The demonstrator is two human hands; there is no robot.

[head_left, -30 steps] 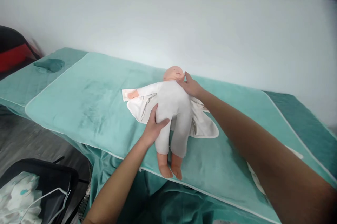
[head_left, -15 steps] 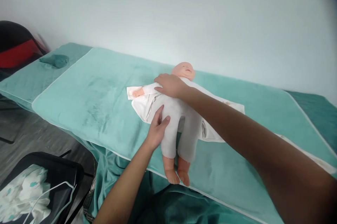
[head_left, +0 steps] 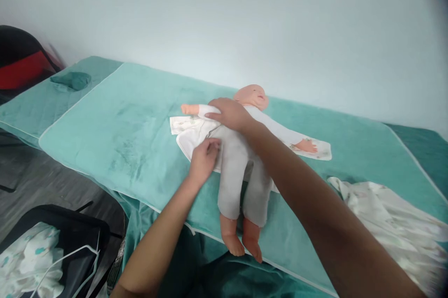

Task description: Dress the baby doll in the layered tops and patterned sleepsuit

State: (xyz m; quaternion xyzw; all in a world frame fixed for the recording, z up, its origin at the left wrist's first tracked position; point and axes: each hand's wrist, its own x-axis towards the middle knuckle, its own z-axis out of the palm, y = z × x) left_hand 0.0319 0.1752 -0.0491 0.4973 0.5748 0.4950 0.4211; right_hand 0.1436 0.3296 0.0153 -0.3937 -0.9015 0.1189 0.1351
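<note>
A baby doll (head_left: pixel 257 149) in a white-grey cloth body lies on its back across the treatment bed, its feet at the near edge. Spread beneath it is an open white baby shirt (head_left: pixel 184 125) with a small print. My right hand (head_left: pixel 229 114) is wrapped around the doll's upper arm and side, fingers over the shoulder and thumb below. The doll's arm on that side sticks out above the shirt sleeve. My left hand (head_left: pixel 204 162) is closed at the doll's side, its bent fingers on the shirt's edge; the fingertips are partly hidden.
The bed has a green cover (head_left: pixel 140 116) and a face hole (head_left: pixel 72 81) at its left end. Printed white clothing (head_left: pixel 381 209) lies at the right, under my forearm. A black chair (head_left: pixel 77 237) holds a patterned cloth (head_left: pixel 31 260) and a white hanger (head_left: pixel 63 257).
The doll has shifted slightly right, and its left-side arm has lifted off the sleeve. My left hand's fingers have curled in at the shirt. More clothing shows at the right.
</note>
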